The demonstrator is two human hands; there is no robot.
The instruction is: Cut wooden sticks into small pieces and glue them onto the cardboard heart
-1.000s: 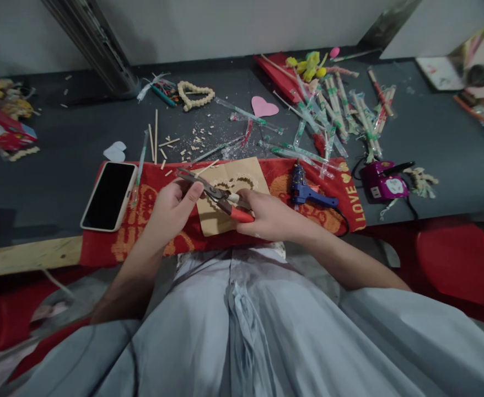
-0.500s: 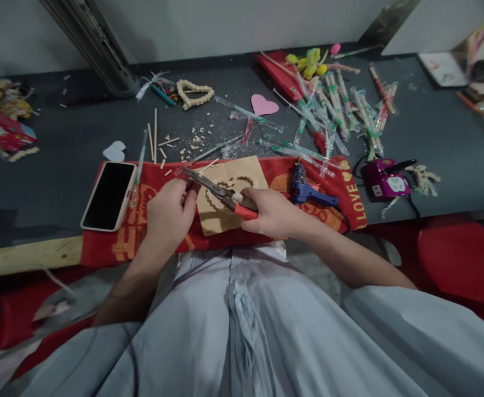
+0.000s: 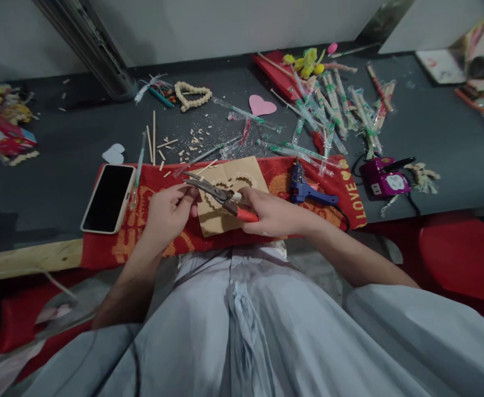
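My right hand (image 3: pixel 273 212) is wrapped round red-handled shears (image 3: pixel 215 192), whose blades point up and left over the brown paper (image 3: pixel 225 222). Close to the blade tips is my left hand (image 3: pixel 168 212), its thumb and fingers pinched together; whatever lies between them is too small or hidden to make out. A heart outline of small pale pieces (image 3: pixel 244 180) rests on the paper, partly covered by the shears and my right hand. The paper lies on a red and orange towel (image 3: pixel 120 252).
A phone (image 3: pixel 108 198) lies left, a blue glue gun (image 3: pixel 308 190) right. Behind are thin sticks (image 3: pixel 154 138), cut bits (image 3: pixel 194 142), a finished-looking heart frame (image 3: pixel 193 96), a pink paper heart (image 3: pixel 262 105) and wrapped sticks (image 3: pixel 335 105). A purple device (image 3: pixel 385 179) stands at right.
The fingers of my left hand have shifted slightly lower and right beside the blades. My right hand still grips the shears in nearly the same place. The view has moved a little.
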